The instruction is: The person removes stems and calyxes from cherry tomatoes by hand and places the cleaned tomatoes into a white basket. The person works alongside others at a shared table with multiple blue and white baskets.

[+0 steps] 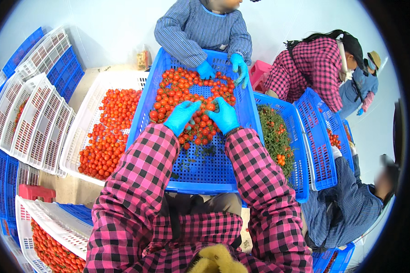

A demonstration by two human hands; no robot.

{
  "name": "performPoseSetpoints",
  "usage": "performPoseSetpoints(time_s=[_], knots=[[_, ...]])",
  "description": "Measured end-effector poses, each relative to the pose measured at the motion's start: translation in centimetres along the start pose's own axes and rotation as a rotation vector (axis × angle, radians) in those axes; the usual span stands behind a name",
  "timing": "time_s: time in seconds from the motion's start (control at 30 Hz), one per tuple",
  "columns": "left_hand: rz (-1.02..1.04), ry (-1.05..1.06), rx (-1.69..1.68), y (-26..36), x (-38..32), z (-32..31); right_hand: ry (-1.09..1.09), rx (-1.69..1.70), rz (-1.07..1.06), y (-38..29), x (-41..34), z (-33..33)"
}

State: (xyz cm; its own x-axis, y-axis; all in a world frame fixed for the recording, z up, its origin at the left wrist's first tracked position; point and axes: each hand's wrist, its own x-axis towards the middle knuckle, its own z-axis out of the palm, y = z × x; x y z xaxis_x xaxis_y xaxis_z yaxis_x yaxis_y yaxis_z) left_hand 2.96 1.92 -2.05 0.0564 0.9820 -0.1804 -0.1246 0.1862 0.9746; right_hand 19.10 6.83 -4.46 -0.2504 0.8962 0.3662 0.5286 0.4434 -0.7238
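Observation:
My left hand (181, 116), in a blue glove, reaches over the cherry tomatoes (172, 89) in a blue perforated plastic crate (205, 174). Its fingertips are among the fruit, and whether they grip any is hidden. Opposite it, my right hand (224, 115), gloved alike, has thumb and forefinger around one red cherry tomato (210, 106). Many tomatoes carry green calyxes. Loose green stem bits (205, 150) lie on the crate floor nearer to me.
Left of the crate is a white crate (71, 150) of cherry tomatoes; right, a blue crate (302, 177) of green stems (273, 136). Across from me, a co-worker's gloved hands (206, 70) are at the same crate. More people work at the right. Stacked crates (37, 126) stand far left.

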Motion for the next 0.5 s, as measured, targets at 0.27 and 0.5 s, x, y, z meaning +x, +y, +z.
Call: performPoseSetpoints(time_s=[0.27, 0.5], knots=[[-0.176, -0.276, -0.039, -0.5, -0.2, 0.4, -0.218, -0.202, -0.063, -4.2, -1.1, -1.5], [-0.048, -0.066, 0.138, -1.4, 0.5, 0.5, -0.361, -0.152, 0.027, -2.3, -1.2, -0.2]])
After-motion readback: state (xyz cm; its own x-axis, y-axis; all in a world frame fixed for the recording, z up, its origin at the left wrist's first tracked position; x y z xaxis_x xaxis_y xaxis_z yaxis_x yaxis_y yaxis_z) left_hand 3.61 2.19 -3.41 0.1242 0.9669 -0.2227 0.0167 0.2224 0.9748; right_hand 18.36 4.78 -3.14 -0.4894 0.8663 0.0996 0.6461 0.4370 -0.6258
